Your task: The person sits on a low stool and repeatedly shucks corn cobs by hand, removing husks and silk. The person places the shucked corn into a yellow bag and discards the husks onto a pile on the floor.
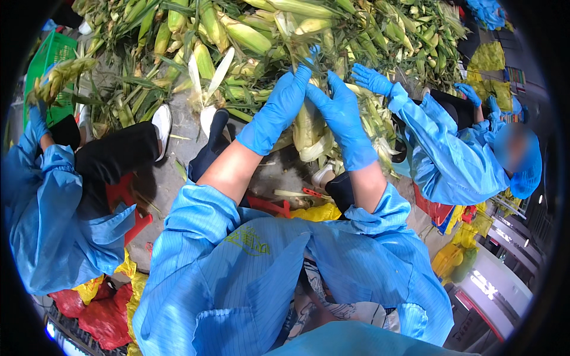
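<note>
Both of my hands wear blue gloves and meet around a partly husked ear of corn (306,127) in front of me. My left hand (285,104) points up along its far end, fingers among the husk leaves and silk. My right hand (340,115) lies against the ear's right side, its thumb reaching towards my left hand. Pale husk (318,149) hangs loose at the near end. The hands partly cover the ear, so the exact grip of the fingers is hidden. Just beyond lies a large heap of unhusked corn (245,35).
At left, a co-worker's gloved hand (38,120) holds an ear of corn (64,80) near a green plastic crate (53,49). Another co-worker's gloved hand (372,80) reaches over the heap at right. Red mesh sacks (107,318) lie lower left. Stripped husks (218,73) litter the floor.
</note>
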`<state>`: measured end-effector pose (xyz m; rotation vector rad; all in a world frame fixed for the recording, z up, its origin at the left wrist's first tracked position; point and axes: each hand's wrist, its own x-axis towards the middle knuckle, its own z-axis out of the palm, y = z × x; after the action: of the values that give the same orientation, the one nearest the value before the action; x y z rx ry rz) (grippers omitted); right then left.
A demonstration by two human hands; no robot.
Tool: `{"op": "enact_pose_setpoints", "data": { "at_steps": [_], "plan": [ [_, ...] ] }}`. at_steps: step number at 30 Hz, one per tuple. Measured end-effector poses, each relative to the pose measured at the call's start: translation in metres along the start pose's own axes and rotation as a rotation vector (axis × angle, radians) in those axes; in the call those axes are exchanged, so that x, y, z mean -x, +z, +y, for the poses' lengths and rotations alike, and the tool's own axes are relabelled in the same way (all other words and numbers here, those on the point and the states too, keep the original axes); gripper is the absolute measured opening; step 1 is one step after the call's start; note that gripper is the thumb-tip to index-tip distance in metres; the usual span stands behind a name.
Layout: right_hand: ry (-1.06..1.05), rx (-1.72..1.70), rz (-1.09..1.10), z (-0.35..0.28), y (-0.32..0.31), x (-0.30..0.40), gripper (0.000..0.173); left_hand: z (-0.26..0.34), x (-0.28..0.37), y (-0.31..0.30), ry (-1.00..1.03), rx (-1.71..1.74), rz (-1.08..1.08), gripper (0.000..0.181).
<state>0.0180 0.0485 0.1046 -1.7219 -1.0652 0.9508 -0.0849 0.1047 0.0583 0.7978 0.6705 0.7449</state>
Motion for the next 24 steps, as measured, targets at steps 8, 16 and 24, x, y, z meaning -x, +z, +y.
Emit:
{"op": "enact_pose_setpoints", "data": {
  "at_steps": [8,16,24],
  "plan": [
    [0.067,-0.243,0.02,0.009,-0.005,-0.003,0.04,-0.001,-0.004,-0.002,0.164,-0.315,-0.116,0.047],
    [0.015,-0.171,0.198,0.034,0.006,-0.009,0.029,-0.014,-0.019,0.002,0.423,-0.62,0.353,0.036],
    [0.142,-0.44,0.244,0.035,0.017,-0.012,0.022,-0.019,-0.024,-0.003,0.413,-0.272,0.337,0.015]
  ]
}}
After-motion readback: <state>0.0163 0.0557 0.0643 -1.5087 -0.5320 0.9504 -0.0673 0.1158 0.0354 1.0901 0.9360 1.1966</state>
